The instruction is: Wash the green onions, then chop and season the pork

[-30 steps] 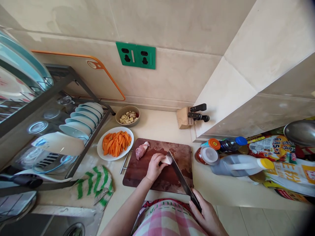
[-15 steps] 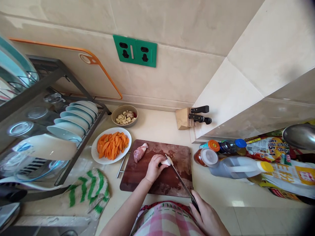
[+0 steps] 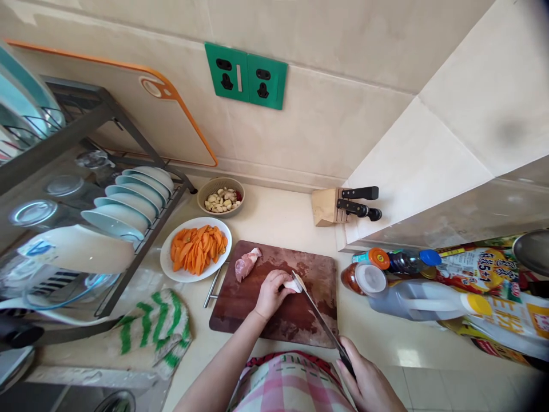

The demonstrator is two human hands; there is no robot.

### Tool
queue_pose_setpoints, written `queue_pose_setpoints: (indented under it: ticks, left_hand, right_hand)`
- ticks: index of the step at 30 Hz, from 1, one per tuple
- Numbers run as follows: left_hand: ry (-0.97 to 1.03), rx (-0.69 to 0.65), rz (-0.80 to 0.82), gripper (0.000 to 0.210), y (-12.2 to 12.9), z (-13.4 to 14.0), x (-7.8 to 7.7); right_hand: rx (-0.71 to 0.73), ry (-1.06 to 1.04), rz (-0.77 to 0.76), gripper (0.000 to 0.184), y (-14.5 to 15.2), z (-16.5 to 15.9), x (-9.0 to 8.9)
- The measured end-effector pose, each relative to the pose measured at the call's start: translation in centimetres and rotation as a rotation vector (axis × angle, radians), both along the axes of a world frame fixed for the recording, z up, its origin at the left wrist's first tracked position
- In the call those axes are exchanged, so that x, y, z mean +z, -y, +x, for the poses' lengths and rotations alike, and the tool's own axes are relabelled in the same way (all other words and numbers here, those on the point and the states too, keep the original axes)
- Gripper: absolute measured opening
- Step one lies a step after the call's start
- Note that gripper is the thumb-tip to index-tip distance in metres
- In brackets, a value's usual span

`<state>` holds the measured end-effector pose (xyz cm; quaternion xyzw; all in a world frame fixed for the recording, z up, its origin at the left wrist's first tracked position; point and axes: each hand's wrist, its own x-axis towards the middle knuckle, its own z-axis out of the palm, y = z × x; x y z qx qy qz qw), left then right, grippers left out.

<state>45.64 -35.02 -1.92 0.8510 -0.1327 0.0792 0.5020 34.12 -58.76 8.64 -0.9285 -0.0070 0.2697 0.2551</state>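
Note:
My left hand [image 3: 272,293] pinches a small pale piece of meat [image 3: 293,284] against the dark brown cutting board [image 3: 240,312]. It looks whitish, like fat or skin; its exact kind is hard to make out. In my right hand [image 3: 364,375] is the black handle of a kitchen knife [image 3: 321,323]. The blade slants up and left across the board, its tip end at the right side of the pale piece. A larger chunk of pink raw meat [image 3: 247,265] lies on the board's upper left, apart from both hands.
Left of the board are a plate [image 3: 165,266] of sliced carrots, a bowl [image 3: 206,186] of garlic cloves, a striped cloth [image 3: 156,329] and a dish rack [image 3: 128,269]. A knife block [image 3: 325,207] stands behind; jars and a large bottle [image 3: 412,300] are at right.
The camera view has shifted slightly. My left hand still pins the pale piece, and the knife stays against its right side with little visible movement.

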Motion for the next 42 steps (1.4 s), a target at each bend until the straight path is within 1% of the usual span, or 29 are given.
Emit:
queue_pose_setpoints:
  ticks: [2, 4, 7, 9, 11, 14, 16, 19, 22, 24, 26, 29, 32, 34, 36, 38, 40, 42]
  left_hand:
    - [-0.009, -0.001, 0.0, 0.018, 0.0, 0.0, -0.1]
    - [-0.012, -0.001, -0.006, 0.019, 0.0, 0.1, -0.1]
    - [-0.02, 0.007, -0.021, 0.022, 0.0, 0.0, -0.1]
    - [-0.031, 0.019, -0.03, 0.022, 0.1, 0.0, 0.0]
    - [-0.051, 0.026, -0.035, 0.022, 0.1, 0.0, 0.0]
    - [-0.083, 0.021, -0.045, 0.022, 0.1, 0.0, 0.0]
    - [-0.096, 0.017, -0.052, 0.022, 0.1, 0.1, -0.1]
    - [-0.09, 0.004, -0.06, 0.021, 0.1, 0.2, 0.0]
    - [-0.069, -0.009, -0.062, 0.019, 0.1, 0.3, 0.2]
    - [-0.066, -0.006, -0.051, 0.019, 0.2, 0.4, 0.3]
    - [-0.067, 0.01, -0.036, 0.018, 0.2, 0.3, 0.3]
    - [-0.064, 0.03, -0.019, 0.016, 0.2, 0.3, 0.0]
    - [-0.051, 0.02, -0.019, 0.015, 0.2, 0.3, -0.3]
    - [-0.039, 0.018, -0.02, 0.014, 0.2, 0.3, -0.4]
    - [-0.036, 0.025, -0.017, 0.014, 0.2, 0.3, -0.5]
    - [-0.051, 0.047, -0.023, 0.018, 0.1, 0.1, -0.5]
    - [-0.085, 0.071, -0.051, 0.026, -0.1, -0.2, -0.4]
    - [-0.105, 0.081, -0.096, 0.029, -0.4, -0.6, -0.2]
  right_hand:
    - [-0.007, -0.007, 0.0, 0.046, -0.2, 0.5, 0.2]
    - [-0.005, -0.014, -0.009, 0.045, -1.3, 1.6, 0.2]
    - [0.016, -0.001, -0.012, 0.045, -3.1, 3.6, -0.2]
    - [0.025, 0.015, 0.005, 0.047, -3.6, 4.1, -0.5]
    - [0.012, 0.01, 0.025, 0.048, -3.2, 3.6, -0.8]
    - [-0.023, -0.042, 0.043, 0.048, -1.4, 2.0, -1.2]
    - [-0.028, -0.073, 0.037, 0.049, -0.8, 1.3, -1.3]
    - [-0.004, -0.033, 0.031, 0.047, -1.8, 2.3, -1.8]
    - [0.023, 0.05, 0.025, 0.043, -4.1, 4.5, -3.0]
    - [0.028, 0.084, 0.017, 0.042, -5.0, 5.4, -3.8]
    - [0.024, 0.1, 0.045, 0.042, -4.7, 5.1, -4.3]
    - [-0.015, 0.042, 0.097, 0.044, -2.5, 2.7, -4.7]
    - [-0.063, -0.063, 0.109, 0.046, 0.1, 0.2, -4.8]
    - [-0.09, -0.08, 0.123, 0.045, 0.7, -0.3, -4.8]
    - [-0.114, -0.046, 0.146, 0.045, 0.2, 0.3, -4.6]
    - [-0.131, -0.003, 0.201, 0.043, -0.8, 1.6, -4.4]
    - [-0.157, 0.016, 0.274, 0.04, -1.7, 2.9, -3.9]
    - [-0.182, 0.023, 0.333, 0.038, -2.0, 3.7, -3.4]
